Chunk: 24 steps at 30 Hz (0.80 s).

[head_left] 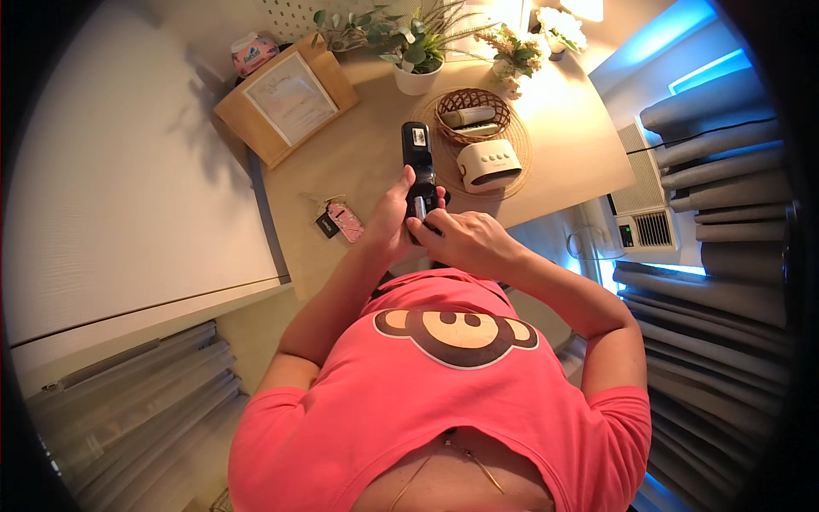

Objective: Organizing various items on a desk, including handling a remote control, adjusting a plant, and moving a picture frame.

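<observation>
Over the near part of the desk I hold a long black tool (pixel 417 150) that looks like a stapler; its exact kind is not certain. It has a pale label at its far end and a shiny silver strip toward its near end. My left hand (pixel 392 215) is wrapped round it from the left, with fingertips showing on its right side. At the near end, my right hand (pixel 469 239) is closed, thumb and fingers pinched by the silver strip. Whatever lies between those fingers is mostly hidden.
Left on the desk (pixel 563 183) lies a pink case with keys (pixel 345 222). Beyond my hands, a cream box-shaped device (pixel 489 165) and a brown woven basket (pixel 443 109) rest on a round mat (pixel 522 128). A wooden-framed picture (pixel 341 85) and potted plant (pixel 418 81) stand behind.
</observation>
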Motion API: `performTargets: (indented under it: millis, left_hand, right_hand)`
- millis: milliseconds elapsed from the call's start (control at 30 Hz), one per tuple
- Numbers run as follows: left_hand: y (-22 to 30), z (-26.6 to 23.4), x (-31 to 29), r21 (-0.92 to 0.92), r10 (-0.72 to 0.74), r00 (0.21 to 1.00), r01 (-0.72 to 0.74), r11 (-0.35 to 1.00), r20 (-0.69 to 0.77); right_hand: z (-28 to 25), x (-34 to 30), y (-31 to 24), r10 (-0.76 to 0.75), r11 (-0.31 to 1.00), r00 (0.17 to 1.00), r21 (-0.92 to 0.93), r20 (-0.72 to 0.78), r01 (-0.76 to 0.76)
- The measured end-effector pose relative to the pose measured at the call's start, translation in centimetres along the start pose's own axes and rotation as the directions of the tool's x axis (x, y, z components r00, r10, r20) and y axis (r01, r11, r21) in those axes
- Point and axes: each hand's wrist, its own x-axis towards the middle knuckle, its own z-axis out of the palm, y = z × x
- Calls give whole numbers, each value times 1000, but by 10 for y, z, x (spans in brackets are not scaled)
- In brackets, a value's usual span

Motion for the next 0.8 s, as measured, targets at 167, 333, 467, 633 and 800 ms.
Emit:
performTargets:
  millis: [167,333,467,633,800]
  left_hand:
    - [1,-4,2,-71,17,999,-15,997,30]
    - [4,6,-4,47,36,999,-35,998,-25]
    - [1,4,-5,100,8,1000,-8,995,1]
    - [5,4,-6,67,-53,998,51,996,25]
    - [9,-5,1,-34,40,997,-38,999,67]
  right_hand:
    - [3,-3,3,80,959,993,277,-90,-52]
    - [-7,0,8,88,939,995,337,-51,-66]
    - [-14,4,6,131,908,987,388,91,-156]
    - [-4,-1,6,169,858,985,495,-23,-136]
    - [-16,-5,12,332,708,936,687,-121,-162]
